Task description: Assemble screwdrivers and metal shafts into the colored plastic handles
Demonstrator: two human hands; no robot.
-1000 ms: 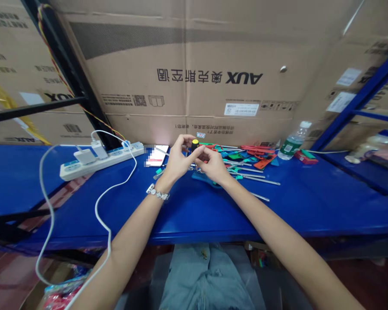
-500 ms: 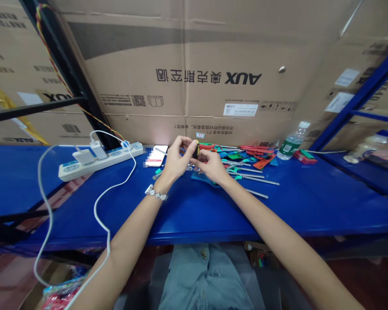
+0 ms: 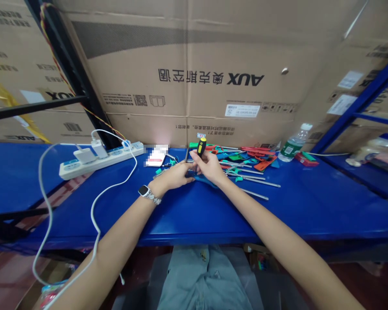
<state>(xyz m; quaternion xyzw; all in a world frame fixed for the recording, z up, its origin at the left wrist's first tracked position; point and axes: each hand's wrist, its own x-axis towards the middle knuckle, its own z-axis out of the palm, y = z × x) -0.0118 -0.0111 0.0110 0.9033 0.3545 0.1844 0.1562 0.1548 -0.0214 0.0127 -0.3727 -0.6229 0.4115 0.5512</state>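
Observation:
A screwdriver [image 3: 201,147] with a black and yellow handle stands upright in my right hand [image 3: 209,166], whose fingers close round its lower handle. My left hand [image 3: 178,175] is just to the left, low over the blue table, with its fingers bent together near the tool's lower end. Whatever lies between those fingers is too small and hidden to name. Under and beside both hands is a blue piece [image 3: 207,179]. Several metal rods with green, orange and red parts [image 3: 252,165] are spread to the right of my right hand.
A white power strip [image 3: 101,160] with chargers and a long cable lies at the left. Near the strip is a phone [image 3: 155,160]. A water bottle [image 3: 294,144] and a red box [image 3: 306,159] stand at the right. Large cartons [image 3: 194,51] rise behind the blue table [image 3: 194,219].
The screwdriver has turned upright, its handle now above my right hand. My left hand has moved down and left, off the handle, and its wrist has turned to show the watch face.

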